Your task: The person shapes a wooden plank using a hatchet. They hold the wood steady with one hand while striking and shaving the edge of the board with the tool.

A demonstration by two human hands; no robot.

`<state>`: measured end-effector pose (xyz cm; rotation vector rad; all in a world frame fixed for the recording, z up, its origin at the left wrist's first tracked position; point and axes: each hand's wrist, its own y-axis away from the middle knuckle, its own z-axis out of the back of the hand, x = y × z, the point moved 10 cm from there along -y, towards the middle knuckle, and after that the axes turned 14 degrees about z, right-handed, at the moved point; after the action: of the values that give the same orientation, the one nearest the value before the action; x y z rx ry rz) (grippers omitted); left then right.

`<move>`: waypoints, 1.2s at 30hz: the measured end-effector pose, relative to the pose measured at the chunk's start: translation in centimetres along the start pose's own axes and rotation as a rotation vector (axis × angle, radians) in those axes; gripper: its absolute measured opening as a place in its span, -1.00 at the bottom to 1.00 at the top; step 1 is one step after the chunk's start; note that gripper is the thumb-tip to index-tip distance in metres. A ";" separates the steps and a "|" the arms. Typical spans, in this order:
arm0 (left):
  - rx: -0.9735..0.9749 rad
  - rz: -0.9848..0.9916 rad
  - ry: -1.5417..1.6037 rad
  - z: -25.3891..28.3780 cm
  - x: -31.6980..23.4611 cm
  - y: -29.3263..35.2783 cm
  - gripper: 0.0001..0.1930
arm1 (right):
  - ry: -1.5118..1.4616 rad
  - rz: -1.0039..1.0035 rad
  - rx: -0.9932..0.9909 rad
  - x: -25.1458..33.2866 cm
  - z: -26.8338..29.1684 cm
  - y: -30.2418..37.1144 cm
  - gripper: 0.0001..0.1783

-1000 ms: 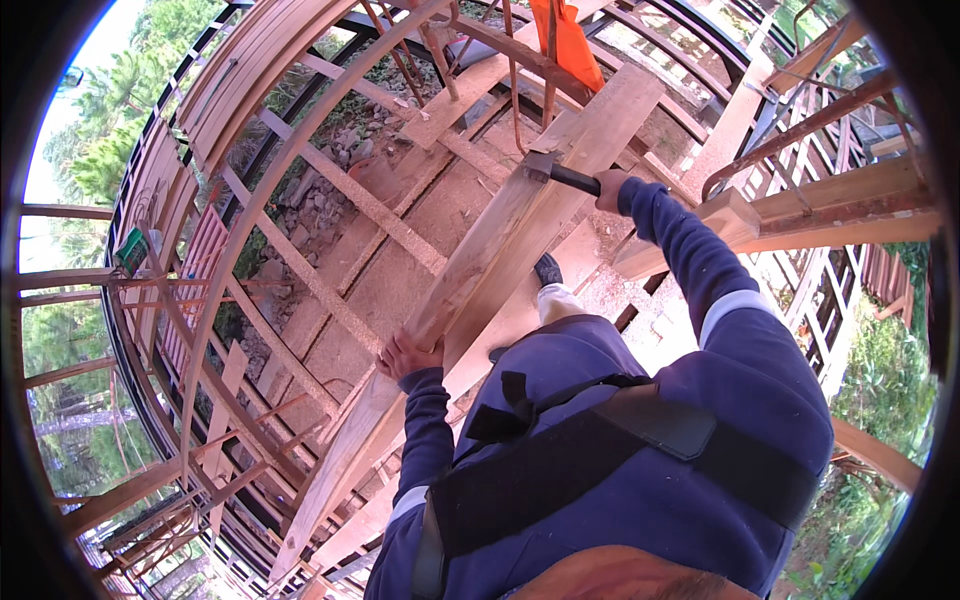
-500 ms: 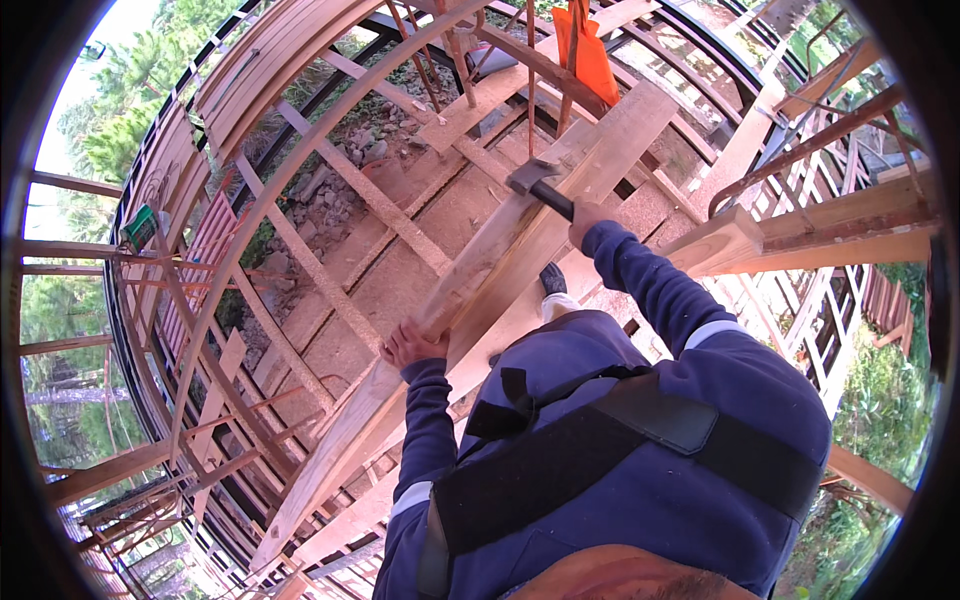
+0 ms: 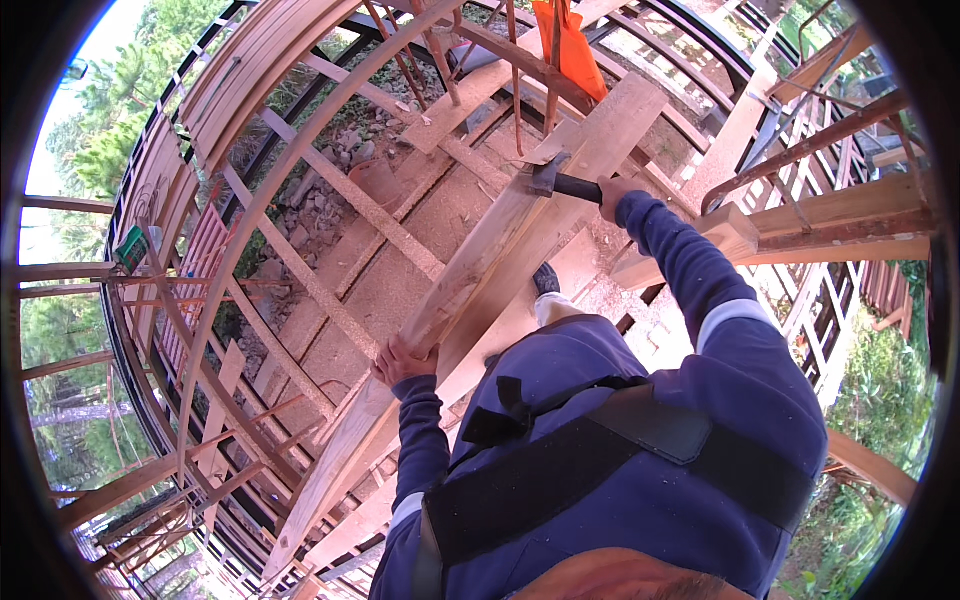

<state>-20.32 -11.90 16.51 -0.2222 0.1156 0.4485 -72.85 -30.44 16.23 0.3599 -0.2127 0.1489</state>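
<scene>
A long, thick wooden beam (image 3: pixel 470 262) runs from the lower left to the upper right in front of my body. My left hand (image 3: pixel 403 362) is closed over the beam's edge, fingers on the far side. In my right hand (image 3: pixel 620 197) is a short hand tool with a black handle (image 3: pixel 578 188) and a grey metal head (image 3: pixel 544 177), hammer-like or adze-like; the exact kind is unclear. Its head meets the beam's upper edge, close to a thin raised piece of wood (image 3: pixel 556 143).
A curved timber frame with crossbars (image 3: pixel 385 238) and rubble (image 3: pixel 310 205) lies beyond the beam. Stacked planks (image 3: pixel 235 85) stand at the upper left. An orange bag (image 3: pixel 572 50) hangs at the top. Another thick timber (image 3: pixel 830 225) extends at the right.
The tool's head has turned and come down against the beam's edge, with my right hand slightly further right. My left hand keeps its grip. The whole view has shifted a little.
</scene>
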 end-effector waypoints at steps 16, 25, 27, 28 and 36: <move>-0.034 0.021 0.054 0.9 0.1 0.3 -0.15 | -0.031 0.169 0.118 -0.7 -1.6 -1.4 -0.68; 0.005 0.033 0.050 1.0 0.2 0.2 -0.13 | -0.159 0.087 -0.021 11.1 -2.0 3.2 -0.73; 0.046 0.048 0.015 0.1 0.6 0.4 -0.13 | -0.213 0.389 0.000 18.6 -0.7 5.2 -0.73; 0.056 0.034 0.015 -0.2 0.5 0.4 -0.13 | -0.229 0.541 0.046 21.9 -1.9 5.9 -0.72; 0.009 -0.019 0.072 -1.8 1.2 0.4 -0.12 | -0.015 0.946 -0.145 20.1 -2.5 4.1 -0.84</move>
<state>-19.52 -11.49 14.52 -0.2301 0.1863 0.4215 -53.72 -23.59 19.93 0.0908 -0.3949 1.0569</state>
